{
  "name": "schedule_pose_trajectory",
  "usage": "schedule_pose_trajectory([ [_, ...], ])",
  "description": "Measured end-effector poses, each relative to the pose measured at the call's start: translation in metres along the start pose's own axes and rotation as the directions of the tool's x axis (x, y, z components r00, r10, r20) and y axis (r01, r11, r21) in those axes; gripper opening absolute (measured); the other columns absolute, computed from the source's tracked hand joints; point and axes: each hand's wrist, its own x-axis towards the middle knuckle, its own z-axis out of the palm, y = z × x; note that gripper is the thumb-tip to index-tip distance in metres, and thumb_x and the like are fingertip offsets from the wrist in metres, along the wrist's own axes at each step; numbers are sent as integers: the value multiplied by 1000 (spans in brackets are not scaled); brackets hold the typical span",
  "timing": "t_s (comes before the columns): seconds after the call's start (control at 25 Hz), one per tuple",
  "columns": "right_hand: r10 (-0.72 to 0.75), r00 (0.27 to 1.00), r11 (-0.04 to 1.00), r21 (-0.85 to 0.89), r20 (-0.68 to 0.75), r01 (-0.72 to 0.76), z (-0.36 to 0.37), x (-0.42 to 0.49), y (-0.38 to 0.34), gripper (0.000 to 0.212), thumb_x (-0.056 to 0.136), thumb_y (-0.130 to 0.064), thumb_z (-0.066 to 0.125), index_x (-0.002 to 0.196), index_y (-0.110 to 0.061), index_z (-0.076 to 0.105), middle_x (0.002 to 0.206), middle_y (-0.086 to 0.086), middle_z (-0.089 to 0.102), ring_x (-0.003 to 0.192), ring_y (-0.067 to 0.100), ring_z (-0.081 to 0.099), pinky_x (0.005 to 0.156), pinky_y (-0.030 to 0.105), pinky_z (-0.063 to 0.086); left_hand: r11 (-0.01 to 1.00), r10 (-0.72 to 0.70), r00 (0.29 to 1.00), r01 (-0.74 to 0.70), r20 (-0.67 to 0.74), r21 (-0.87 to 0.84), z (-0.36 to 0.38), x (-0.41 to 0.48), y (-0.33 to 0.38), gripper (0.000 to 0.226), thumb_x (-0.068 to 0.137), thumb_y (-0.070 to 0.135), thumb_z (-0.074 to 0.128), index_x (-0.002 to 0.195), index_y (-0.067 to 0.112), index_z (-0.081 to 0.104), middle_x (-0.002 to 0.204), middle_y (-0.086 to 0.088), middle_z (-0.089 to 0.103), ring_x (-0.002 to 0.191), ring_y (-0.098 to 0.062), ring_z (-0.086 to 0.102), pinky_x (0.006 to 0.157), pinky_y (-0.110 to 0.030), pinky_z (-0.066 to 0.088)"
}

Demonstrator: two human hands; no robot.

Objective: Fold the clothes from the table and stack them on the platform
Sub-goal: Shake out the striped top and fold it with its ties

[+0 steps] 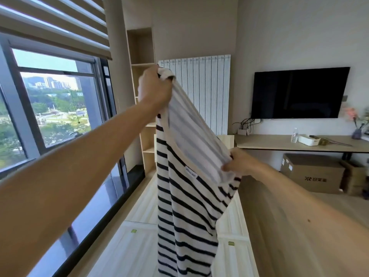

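Up at centre frame, held in mid-air, hangs the striped shirt [187,196], cream w/ dark navy stripes and a small label near its neckline. Left hand [154,89], at approx 11 o'clock from the shirt's middle, is raised high w/ fingers curled round a bunched top edge of the fabric. Right hand [239,161], lower at approx 2 o'clock, grips the neckline edge, so the opening is spread and the pale inside shows btwn both hands. Rest of the shirt drops straight down to 6 o'clock, above the pale wood platform [135,252]; contact w/ it can't be told. Window [54,108] w/ a part-raised blind sits at 9 o'clock; white radiator [205,90] at 12, behind the shirt. TV [299,92] is on the wall at 2 o'clock, above a long desk [269,143] w/ a water bottle [294,135]; cardboard box [313,172] sits below the desk.
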Motion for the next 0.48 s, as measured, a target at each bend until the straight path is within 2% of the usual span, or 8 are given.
schedule_pose_trajectory([
  [0.12,-72,976,996,-66,-206,60,-31,11,1,7,87,-8,62,91,-13,63,91,3,64,84,19,59,56,25,40,974,76,997,-67,-33,218,-25,14,-28,19,96,14,53,110,9,66,102,-7,65,93,-18,56,77,-30,42],
  [0.16,-111,956,991,-100,-272,86,-45,12,-5,10,87,-4,57,84,-12,61,83,4,61,80,20,56,54,26,36,953,108,994,-103,-3,286,-35,18,-40,18,95,11,52,107,8,66,103,-11,66,93,-22,56,76,-30,39],
  [0.24,-162,913,980,-169,-374,105,-74,13,-16,15,88,0,53,78,-10,58,75,5,56,78,24,52,55,27,35,887,133,989,-146,61,437,-55,17,-62,15,93,11,52,101,13,65,97,-11,67,89,-29,57,73,-34,40],
  [0.32,-185,880,977,-177,-438,118,-98,14,-24,15,89,0,52,81,-11,61,76,4,58,81,25,55,62,29,39,815,111,988,-150,104,559,-73,14,-82,16,90,8,54,96,18,65,90,-6,62,83,-28,55,71,-36,40],
  [0.4,-166,867,984,-141,-470,112,-111,17,-26,19,90,-1,50,87,-14,63,79,1,59,81,24,56,66,29,41,826,10,988,-93,152,555,-85,16,-101,15,89,2,57,92,12,68,84,-10,61,79,-29,55,70,-34,39],
  [0.48,-150,885,988,-98,-441,118,-116,20,-29,19,92,-2,48,90,-12,64,78,1,57,73,19,53,60,29,39,918,-207,960,125,187,378,-90,18,-111,19,95,4,53,82,10,66,79,-13,57,67,-27,50,65,-32,38],
])
